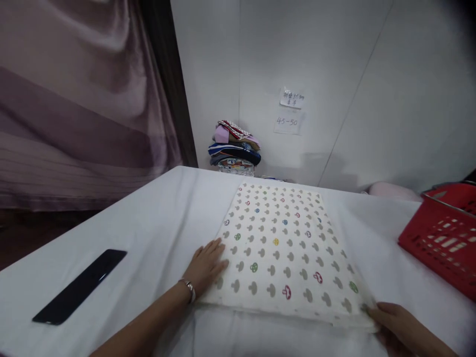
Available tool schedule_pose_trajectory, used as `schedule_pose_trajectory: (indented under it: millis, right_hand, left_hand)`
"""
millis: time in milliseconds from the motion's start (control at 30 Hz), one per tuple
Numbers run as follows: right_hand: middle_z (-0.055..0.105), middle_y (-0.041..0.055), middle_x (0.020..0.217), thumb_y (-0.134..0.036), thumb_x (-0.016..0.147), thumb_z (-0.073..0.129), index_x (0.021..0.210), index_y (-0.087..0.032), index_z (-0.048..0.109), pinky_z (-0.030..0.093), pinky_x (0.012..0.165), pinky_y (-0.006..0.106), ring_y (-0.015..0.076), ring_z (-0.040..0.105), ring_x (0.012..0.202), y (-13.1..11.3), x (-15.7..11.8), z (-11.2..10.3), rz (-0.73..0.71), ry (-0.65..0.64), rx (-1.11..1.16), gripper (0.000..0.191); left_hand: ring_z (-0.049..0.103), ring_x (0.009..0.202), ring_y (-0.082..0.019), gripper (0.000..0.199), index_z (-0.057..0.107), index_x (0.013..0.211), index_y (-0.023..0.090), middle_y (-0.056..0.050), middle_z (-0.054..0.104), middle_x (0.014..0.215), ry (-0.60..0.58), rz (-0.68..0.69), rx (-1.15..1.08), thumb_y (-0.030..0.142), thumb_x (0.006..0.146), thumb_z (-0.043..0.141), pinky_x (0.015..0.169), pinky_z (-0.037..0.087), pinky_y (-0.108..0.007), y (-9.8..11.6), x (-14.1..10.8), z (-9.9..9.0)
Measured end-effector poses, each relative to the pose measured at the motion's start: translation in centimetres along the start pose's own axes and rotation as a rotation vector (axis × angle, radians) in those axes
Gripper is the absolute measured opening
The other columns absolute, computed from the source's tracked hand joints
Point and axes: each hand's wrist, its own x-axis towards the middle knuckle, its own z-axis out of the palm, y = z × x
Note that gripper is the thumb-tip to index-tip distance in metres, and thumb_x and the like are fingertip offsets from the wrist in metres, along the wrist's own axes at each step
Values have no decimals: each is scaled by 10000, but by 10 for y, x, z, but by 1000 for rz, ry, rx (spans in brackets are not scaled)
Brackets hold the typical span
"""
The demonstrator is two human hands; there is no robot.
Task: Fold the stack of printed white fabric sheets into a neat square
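Evidently, the cream cloth (pixel 282 258) printed with mushrooms lies spread flat on the white-covered desk (pixel 159 223), directly in front of the person, its near edge running between the two hands. The left hand (pixel 206 267) rests palm down at the cloth's near left edge, opened out, fingers stretched forward and the thumb set apart; it presses on the fabric without gripping it. A silvery band (pixel 189 290) circles that wrist. The right hand (pixel 396 325) has the near right corner pinched between its thumb and bent fingers. Most of the mushrooms are grey, with a few red, green, blue and yellow ones scattered among them. Well to the left lies a flat black slab (pixel 80 287); at the right stands a red basket (pixel 439 233). Folded fabrics (pixel 235 148) are stacked beyond the far edge, near the wall (pixel 297 49).
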Motion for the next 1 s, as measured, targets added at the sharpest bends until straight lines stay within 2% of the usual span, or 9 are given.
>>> schedule_pose_trajectory:
  millis: [100,200,233,333,433,567,767,900,1000]
  right_hand:
    - [634,143,597,-555,753,438,539,-284,505,442,449,366,246,619,496,-16,3,-16,-255,121,-300,352]
    - [672,142,883,-529,804,386,835,-271,606,504,642,421,274,653,761,-58,1,-20,-601,503,-466,340]
    - [642,143,1029,-514,825,368,969,-245,600,506,733,413,266,631,898,-74,1,-16,-707,537,-475,384]
    - [482,84,1307,-491,861,353,1211,-226,509,424,944,398,235,461,1185,-104,12,6,-908,468,-519,466]
    - [387,76,1382,-526,854,355,1295,-216,449,344,1000,480,273,339,1272,-101,35,30,-896,430,-588,547]
    - [286,49,1431,-524,869,336,1366,-260,337,279,1031,510,266,256,1310,-74,57,46,-834,423,-605,563]
    - [235,13,1450,-516,876,337,1390,-302,261,227,1056,508,257,200,1330,-78,48,41,-829,370,-567,562]
    - [228,27,1454,-512,886,314,1388,-283,274,191,1064,505,260,185,1335,-85,43,38,-793,325,-547,553]
    - [218,34,1459,-519,886,302,1390,-281,272,174,1069,493,255,174,1339,-90,39,34,-759,276,-537,558]
  left_hand:
    - [397,1238,-199,490,462,1265,214,-58,355,1407,81,-145,-120,456,857,341,1011,325,-317,-1,24,-11]
    - [477,1160,-196,478,476,1234,171,-85,508,1281,81,-305,-187,427,862,321,966,357,-290,0,66,-20]
    - [499,1132,-202,464,491,1212,161,-94,536,1246,58,-342,-197,412,864,315,944,370,-291,1,81,-22]
    - [556,1046,-213,415,553,1106,152,-109,606,1137,4,-455,-211,387,862,314,847,413,-286,5,122,-26]
    - [610,928,-236,404,608,950,139,-132,652,1016,-25,-499,-204,432,834,354,732,441,-290,5,145,-25]
    - [600,942,-269,386,590,955,145,-156,634,1041,6,-503,-139,434,814,378,708,435,-315,2,148,-20]
    - [593,942,-290,410,549,1007,143,-171,630,1018,10,-502,-9,419,841,295,717,439,-366,4,140,-23]
    - [585,962,-296,522,550,1012,141,-170,622,1045,0,-496,-59,532,832,256,728,442,-370,7,149,-29]
    - [582,972,-295,515,532,1056,138,-170,611,1075,3,-504,-58,509,840,247,735,443,-372,7,159,-29]
